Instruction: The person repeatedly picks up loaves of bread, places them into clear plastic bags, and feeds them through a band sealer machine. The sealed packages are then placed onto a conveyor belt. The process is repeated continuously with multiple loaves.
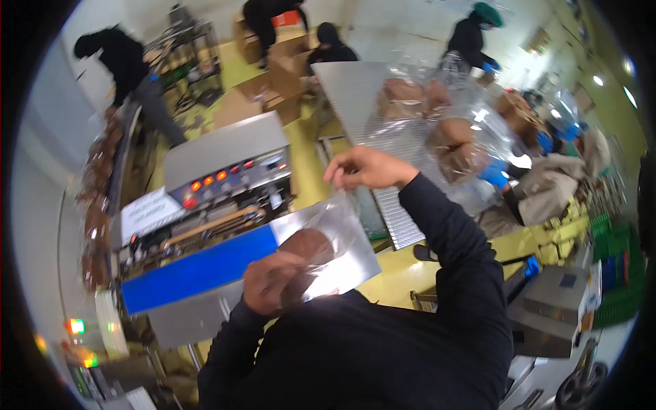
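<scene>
My left hand [268,281] is closed around the lower part of a clear plastic bag [332,222]. Inside the bag is a rounded brown loaf [307,244], partly covered by the shiny film. My right hand [372,167] is raised beyond it, fingers curled and pinched at the loose top of the same bag. Under the bag lies a bare metal plate [359,263], joined to a blue belt [198,270] on its left. Just past the belt stands a sealing machine [229,174] with lit orange and red buttons.
A ribbed metal table [348,96] bears several bagged brown loaves [456,140]. Gloved co-workers stand at its right side. Brown bagged items line a conveyor [123,164] at the far left. Cardboard boxes [277,82] stand behind; a grey machine [550,307] and green crates [615,273] are at right.
</scene>
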Tool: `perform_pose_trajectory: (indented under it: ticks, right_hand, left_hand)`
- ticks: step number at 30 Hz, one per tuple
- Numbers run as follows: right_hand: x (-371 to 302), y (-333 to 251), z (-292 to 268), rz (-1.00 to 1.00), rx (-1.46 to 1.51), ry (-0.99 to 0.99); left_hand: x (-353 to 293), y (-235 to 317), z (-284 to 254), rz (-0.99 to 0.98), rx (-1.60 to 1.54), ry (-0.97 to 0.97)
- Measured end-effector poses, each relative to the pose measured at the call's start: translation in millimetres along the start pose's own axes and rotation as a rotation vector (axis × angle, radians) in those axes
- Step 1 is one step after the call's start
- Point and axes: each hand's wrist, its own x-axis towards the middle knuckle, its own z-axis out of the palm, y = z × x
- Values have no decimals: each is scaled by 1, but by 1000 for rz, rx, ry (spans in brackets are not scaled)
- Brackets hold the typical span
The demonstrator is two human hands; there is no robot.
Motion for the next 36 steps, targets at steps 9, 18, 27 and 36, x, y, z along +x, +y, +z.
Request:
perform_pose_trajectory:
  ticks: [9,18,27,36]
  right_hand:
    - [-77,4,-8,56,-326,106]
    - [-93,-3,-18,-28,-338,118]
    - [-104,28,11,-225,99,290]
    - [-97,46,58,-151,381,804]
  left_hand:
    - [5,-1,-11,-126,114,317]
    - [2,-11,-3,-148,271,369]
    - [-2,-29,0,-115,147,634]
    - [-26,-47,-15,-93,7,632]
